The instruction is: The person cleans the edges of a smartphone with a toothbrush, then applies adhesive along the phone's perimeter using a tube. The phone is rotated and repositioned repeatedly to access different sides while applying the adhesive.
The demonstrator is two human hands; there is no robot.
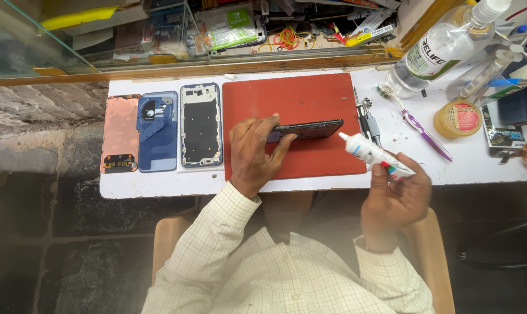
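A dark phone (305, 130) is held on edge at the centre of the frame, over the red mat (292, 93), and is gripped at its left end by the left hand (253, 152), with the thumb on the far side and the fingers wrapped round the near side. A white glue tube (373, 154) with a coloured lower end is clasped in the right hand (394, 200), lower right of centre; its nozzle is pointed up and left, just beside the right end of the phone. Whether nozzle and phone are touching cannot be told.

To the left of the mat, three flat phone parts are laid side by side on the white table (158, 183): a copper-coloured panel (120, 134), a blue back cover (157, 131) and a blue frame (200, 124) with a dark middle. Right of the mat, tweezers (365, 119) and a purple toothbrush (423, 132) are seen. Further right, a roll of yellow tape (458, 118) is lying flat, and a clear plastic bottle (438, 52) is lying tilted at the upper right. A glass case (89, 35) of clutter is set across the top of the frame.
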